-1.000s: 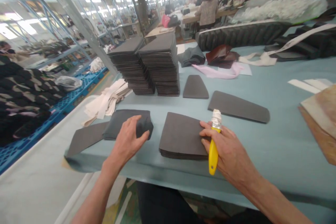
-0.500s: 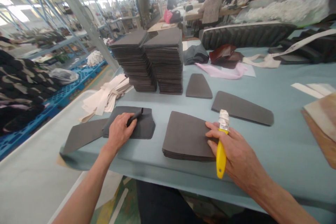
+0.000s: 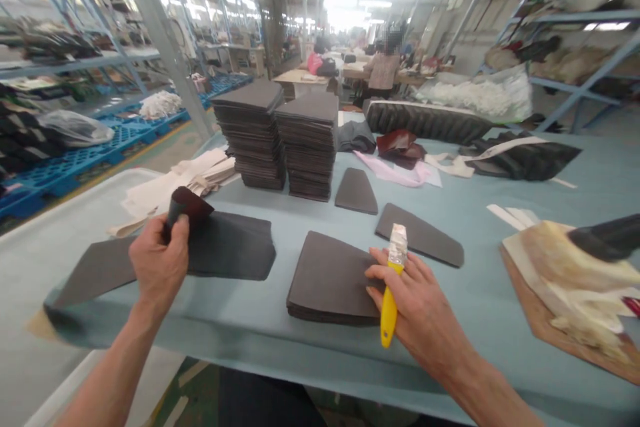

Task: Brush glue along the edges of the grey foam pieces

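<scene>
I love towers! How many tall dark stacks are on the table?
2. They stand side by side on the table: the left stack near the pale strips, the right stack near the small tapered piece. More could be hidden behind them.

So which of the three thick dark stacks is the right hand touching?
The low stack near the table's front edge; the right hand rests on its right side. The two tall stacks stand farther back, apart from that hand.
</scene>
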{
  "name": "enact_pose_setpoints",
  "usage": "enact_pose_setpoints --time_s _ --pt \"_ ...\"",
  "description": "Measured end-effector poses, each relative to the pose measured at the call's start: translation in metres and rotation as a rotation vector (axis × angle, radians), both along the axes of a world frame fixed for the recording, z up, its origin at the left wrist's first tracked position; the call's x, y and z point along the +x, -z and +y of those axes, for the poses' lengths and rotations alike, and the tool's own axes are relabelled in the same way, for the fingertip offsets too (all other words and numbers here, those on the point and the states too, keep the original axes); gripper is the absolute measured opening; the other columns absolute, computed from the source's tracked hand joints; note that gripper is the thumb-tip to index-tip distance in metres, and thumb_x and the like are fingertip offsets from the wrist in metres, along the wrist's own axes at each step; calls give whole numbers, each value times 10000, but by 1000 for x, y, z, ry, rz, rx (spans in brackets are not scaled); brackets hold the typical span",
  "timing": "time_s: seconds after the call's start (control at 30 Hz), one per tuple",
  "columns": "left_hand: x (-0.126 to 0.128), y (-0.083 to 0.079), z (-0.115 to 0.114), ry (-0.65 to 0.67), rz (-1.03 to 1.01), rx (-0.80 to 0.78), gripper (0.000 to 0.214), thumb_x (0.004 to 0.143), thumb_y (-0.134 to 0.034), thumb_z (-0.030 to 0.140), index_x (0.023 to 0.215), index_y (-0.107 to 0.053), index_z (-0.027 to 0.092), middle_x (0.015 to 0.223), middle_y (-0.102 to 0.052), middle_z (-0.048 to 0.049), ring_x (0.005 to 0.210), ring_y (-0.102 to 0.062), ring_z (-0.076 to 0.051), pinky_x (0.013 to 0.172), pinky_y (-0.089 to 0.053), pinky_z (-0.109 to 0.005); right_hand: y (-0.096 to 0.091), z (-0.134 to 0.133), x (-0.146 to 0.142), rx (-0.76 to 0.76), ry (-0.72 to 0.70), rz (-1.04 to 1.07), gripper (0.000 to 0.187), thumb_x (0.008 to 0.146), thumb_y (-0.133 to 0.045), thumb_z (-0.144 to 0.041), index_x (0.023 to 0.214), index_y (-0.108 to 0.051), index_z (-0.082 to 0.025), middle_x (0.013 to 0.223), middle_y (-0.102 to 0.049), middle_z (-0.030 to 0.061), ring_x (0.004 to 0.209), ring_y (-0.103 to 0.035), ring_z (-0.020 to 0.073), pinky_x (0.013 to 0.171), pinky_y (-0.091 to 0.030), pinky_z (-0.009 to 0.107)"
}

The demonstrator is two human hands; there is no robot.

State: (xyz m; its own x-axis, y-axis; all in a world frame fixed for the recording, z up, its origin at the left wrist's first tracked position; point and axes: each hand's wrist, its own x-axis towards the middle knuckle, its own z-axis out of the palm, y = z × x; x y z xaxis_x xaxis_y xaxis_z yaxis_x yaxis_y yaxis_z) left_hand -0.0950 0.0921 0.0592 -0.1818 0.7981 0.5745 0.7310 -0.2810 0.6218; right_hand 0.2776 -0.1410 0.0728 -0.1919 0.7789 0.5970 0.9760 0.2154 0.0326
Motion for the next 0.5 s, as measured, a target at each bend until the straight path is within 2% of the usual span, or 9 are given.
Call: enact_pose_setpoints --time_s 0.07,0.13,0.2,0.27,0.33,0.4,0.5 --pt "3 -9 -12 -7 -18 105 401 1034 -679 540 1098 -697 144 900 -676 -20 769 -646 -158 766 -604 -340 -11 -1 -4 51 0 41 70 1066 -546 -203 1116 -579 -239 1319 -796 164 1160 -807 337 968 -650 565" --pt "9 -17 -28 27 -13 211 411 1029 -668 554 1073 -712 148 869 -688 -20 733 -636 -153 743 -583 -327 -23 -1 -13 84 -9 156 46 1080 -561 -264 1113 -587 -248 1295 -809 142 1083 -832 271 901 -672 436" --pt "18 -21 -45 81 4 309 342 1020 -673 497 1033 -746 163 888 -741 -37 770 -682 -167 780 -586 -314 -36 5 -29 80 -49 309 76 1084 -587 -335 1100 -583 -261 1237 -831 98 993 -846 196 841 -665 308" --pt "28 -22 -61 134 20 381 217 1017 -683 384 1000 -757 181 888 -771 -36 789 -713 -164 815 -590 -281 -51 15 -52 50 -129 444 96 1073 -611 -363 1059 -570 -278 1163 -846 33 940 -845 145 839 -645 233" --pt "37 -21 -73 181 19 445 122 1020 -674 288 1014 -746 189 911 -786 -32 807 -731 -156 842 -593 -259 -65 29 -80 34 -208 550 86 1048 -635 -323 1019 -563 -285 1099 -844 -21 900 -838 115 805 -626 196" --pt "44 -19 -83 226 9 478 71 1017 -671 219 1046 -733 197 954 -792 -32 843 -744 -149 870 -597 -246 -79 45 -110 9 -268 603 122 1014 -663 -311 951 -565 -276 950 -828 -44 801 -822 123 705 -598 200" --pt "52 -13 -95 288 -22 486 103 1009 -667 171 1090 -722 204 1008 -787 -39 902 -752 -150 888 -606 -239 -89 68 -145 5 -276 620 213 899 -788 -328 915 -589 -253 791 -777 -48 604 -738 139 568 -514 230"
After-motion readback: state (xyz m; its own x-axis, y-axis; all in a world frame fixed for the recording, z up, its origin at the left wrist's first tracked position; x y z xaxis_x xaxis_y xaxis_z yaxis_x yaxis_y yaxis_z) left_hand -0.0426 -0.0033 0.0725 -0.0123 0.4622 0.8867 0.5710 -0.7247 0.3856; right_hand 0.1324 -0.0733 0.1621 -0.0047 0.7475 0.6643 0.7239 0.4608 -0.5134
